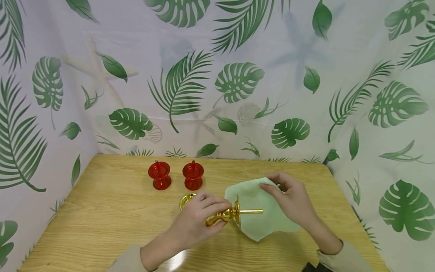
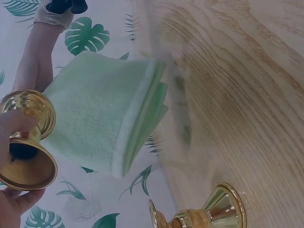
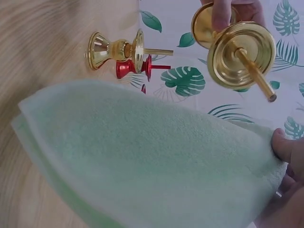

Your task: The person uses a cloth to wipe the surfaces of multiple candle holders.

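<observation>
My left hand (image 1: 195, 219) grips a shiny gold candle holder (image 1: 222, 216) around its stem, tipped on its side with the thin rod pointing right. In the left wrist view its hollow base faces the camera. My right hand (image 1: 293, 198) pinches a folded pale green cloth (image 1: 268, 211) at its upper corner, fingers behind and thumb in front. The cloth hangs over the table, just right of the holder's dish, and the rod overlaps it in the head view. A second gold candle holder (image 3: 118, 50) stands upright on the table, mostly hidden behind my left hand in the head view.
Two red candle holders, one on the left (image 1: 159, 175) and one on the right (image 1: 193, 175), stand side by side toward the back of the wooden table (image 1: 112, 211). Behind and beside the table hangs a white curtain (image 1: 234, 124) with green leaf prints.
</observation>
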